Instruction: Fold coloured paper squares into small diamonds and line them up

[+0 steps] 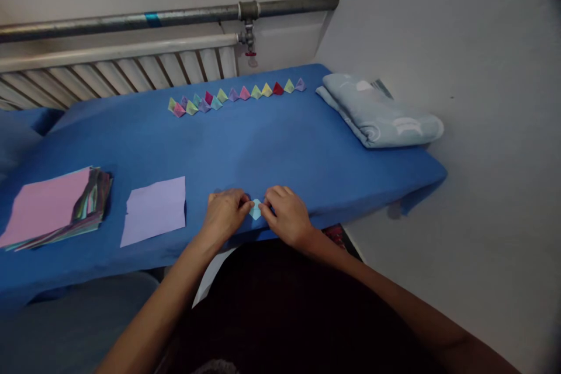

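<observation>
A small piece of folded light-blue paper [256, 210] lies at the near edge of the blue-covered bed, between my two hands. My left hand [227, 210] pinches its left side with thumb and forefinger. On the other side, my right hand [286, 214] has its thumb and finger closed on the right edge. The paper comes to a point towards me; its outer corners are hidden under my fingertips. To the left of my left hand, a flat lilac sheet of paper [156, 210] rests on the blue sheet [210, 155].
A stack of coloured paper [52, 204] with a pink sheet on top sits far left. Several small folded paper pieces [244, 93] line the back. A folded pale blanket [381, 114] lies at right. Behind the bed are a radiator [123, 73] and a metal pipe [193, 15].
</observation>
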The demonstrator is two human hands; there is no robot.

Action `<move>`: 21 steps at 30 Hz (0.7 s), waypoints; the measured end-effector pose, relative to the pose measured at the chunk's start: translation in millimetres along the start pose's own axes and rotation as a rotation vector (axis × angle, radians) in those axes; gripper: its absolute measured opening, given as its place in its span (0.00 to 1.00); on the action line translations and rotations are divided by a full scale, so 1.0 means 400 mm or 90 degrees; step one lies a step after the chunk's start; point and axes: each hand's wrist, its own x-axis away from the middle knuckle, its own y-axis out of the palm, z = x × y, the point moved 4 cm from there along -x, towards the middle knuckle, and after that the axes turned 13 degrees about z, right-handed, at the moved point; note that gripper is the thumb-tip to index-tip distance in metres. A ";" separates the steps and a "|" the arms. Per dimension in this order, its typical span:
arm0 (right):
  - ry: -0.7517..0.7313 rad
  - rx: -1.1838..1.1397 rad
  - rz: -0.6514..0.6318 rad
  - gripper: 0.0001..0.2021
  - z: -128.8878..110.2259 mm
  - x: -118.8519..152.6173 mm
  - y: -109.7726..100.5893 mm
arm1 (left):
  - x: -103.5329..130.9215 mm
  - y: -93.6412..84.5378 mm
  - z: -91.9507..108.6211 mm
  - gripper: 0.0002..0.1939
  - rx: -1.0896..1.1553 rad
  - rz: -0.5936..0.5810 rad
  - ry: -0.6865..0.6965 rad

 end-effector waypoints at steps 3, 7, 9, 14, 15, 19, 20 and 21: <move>-0.001 0.005 -0.010 0.08 -0.002 -0.002 0.000 | 0.001 0.002 0.001 0.10 -0.006 -0.001 -0.007; -0.014 0.008 -0.014 0.07 -0.004 -0.004 0.002 | 0.003 0.001 0.002 0.10 -0.022 0.000 -0.020; -0.005 0.002 -0.011 0.08 0.002 -0.004 0.003 | 0.003 -0.001 0.003 0.11 -0.027 -0.002 -0.024; 0.005 -0.056 -0.002 0.08 0.019 -0.002 0.006 | 0.005 0.001 0.003 0.11 -0.017 -0.002 -0.017; 0.004 -0.062 -0.002 0.08 0.021 -0.002 0.007 | 0.006 0.001 0.002 0.11 -0.016 -0.001 -0.017; 0.009 -0.059 -0.016 0.07 0.024 -0.007 0.007 | 0.007 0.001 -0.005 0.11 -0.010 -0.011 -0.013; 0.010 -0.058 -0.020 0.07 0.023 -0.010 0.006 | 0.005 0.000 -0.008 0.11 -0.008 -0.021 -0.010; 0.009 -0.058 -0.025 0.07 0.022 -0.012 0.004 | 0.003 -0.002 -0.011 0.11 -0.005 -0.033 -0.008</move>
